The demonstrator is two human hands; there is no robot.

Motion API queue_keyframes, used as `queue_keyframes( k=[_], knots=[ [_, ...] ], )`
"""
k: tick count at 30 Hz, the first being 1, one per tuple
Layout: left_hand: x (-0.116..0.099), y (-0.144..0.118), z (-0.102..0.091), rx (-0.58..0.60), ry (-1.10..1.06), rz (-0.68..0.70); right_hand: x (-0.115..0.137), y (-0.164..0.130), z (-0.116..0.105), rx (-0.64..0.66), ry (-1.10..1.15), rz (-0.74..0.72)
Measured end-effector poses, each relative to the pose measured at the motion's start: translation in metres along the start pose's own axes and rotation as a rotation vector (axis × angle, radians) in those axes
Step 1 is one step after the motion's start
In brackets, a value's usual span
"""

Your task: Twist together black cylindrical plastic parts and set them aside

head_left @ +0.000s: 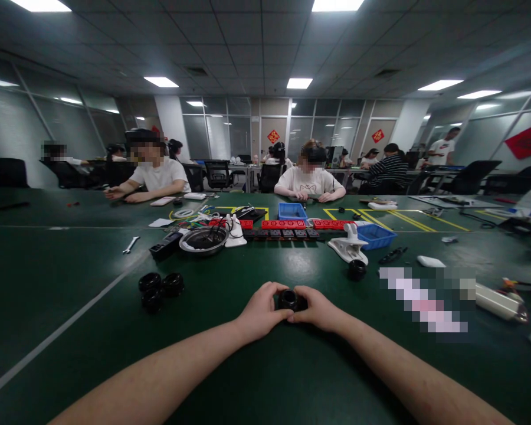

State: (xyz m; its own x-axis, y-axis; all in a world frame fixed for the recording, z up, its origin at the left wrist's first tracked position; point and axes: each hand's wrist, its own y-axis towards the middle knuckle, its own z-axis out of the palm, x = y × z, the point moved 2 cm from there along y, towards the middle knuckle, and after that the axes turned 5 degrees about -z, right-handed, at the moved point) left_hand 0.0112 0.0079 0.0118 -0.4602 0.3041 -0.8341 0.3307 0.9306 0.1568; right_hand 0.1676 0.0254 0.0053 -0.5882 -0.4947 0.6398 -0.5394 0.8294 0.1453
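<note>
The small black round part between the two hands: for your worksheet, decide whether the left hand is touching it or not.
Touching. The head view shows the left hand with its fingers curled against the small black round part, no gap visible; the right hand grips the other side.

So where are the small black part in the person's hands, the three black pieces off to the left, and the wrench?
small black part [287,298], head view, on its top between both hands.
three black pieces [160,288], head view, middle of the cluster.
wrench [131,244], head view, mid-shaft.

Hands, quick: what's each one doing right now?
Left hand: closed on the small black wheel.
Right hand: closed on the same wheel.
</note>
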Motion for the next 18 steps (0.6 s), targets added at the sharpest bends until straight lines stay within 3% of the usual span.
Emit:
queue_keyframes(
  k=[4, 8, 12, 15, 18],
  knots=[
    [0.001, -0.001, 0.004, -0.112, 0.006, -0.042, 0.011, -0.001, 0.01, -0.141, -0.295, 0.085],
    [0.005, 0.002, 0.005, -0.135, -0.018, -0.057, 0.022, -0.001, 0.014, -0.179, -0.482, 0.128],
    [0.009, 0.007, 0.003, -0.008, -0.06, -0.024, 0.017, -0.002, 0.006, -0.154, -0.298, -0.03],
    [0.01, 0.009, -0.001, 0.109, -0.09, 0.024, 0.009, -0.002, -0.001, 0.003, -0.063, -0.137],
    [0.012, 0.011, -0.004, 0.168, -0.106, 0.049, 0.004, -0.001, -0.007, 0.15, 0.111, -0.133]
  ],
)
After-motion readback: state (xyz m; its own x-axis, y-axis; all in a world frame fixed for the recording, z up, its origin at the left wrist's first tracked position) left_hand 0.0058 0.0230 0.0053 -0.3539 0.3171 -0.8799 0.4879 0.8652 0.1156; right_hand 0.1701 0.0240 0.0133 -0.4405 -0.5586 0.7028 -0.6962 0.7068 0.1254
